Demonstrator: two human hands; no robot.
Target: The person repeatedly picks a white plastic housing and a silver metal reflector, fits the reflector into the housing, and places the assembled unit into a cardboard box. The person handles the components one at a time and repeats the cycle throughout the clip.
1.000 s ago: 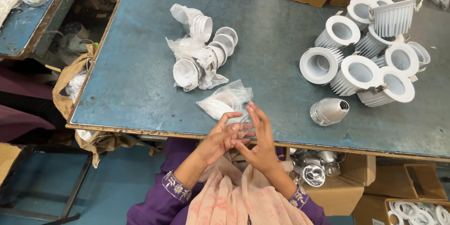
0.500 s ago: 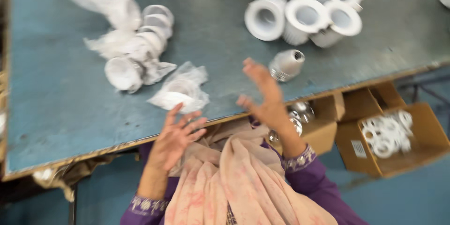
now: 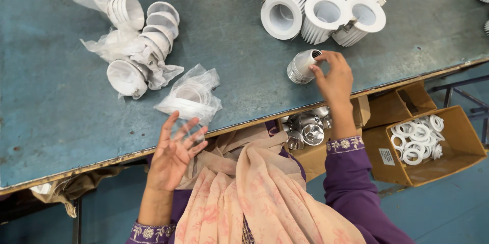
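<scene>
here, right hand (image 3: 333,76) pinching the rim of a silver ribbed metal lamp housing (image 3: 301,66) lying near the blue tabletop (image 3: 51,101) edge, left hand (image 3: 173,150) spread around a clear round lens (image 3: 184,131), not yet fitted; finished white housings (image 3: 326,10) clustered behind.

Silver ribbed reflector cup (image 3: 301,66) on side, near table edge.

Head cam, steep down, near table (image 3: 61,122)
</scene>
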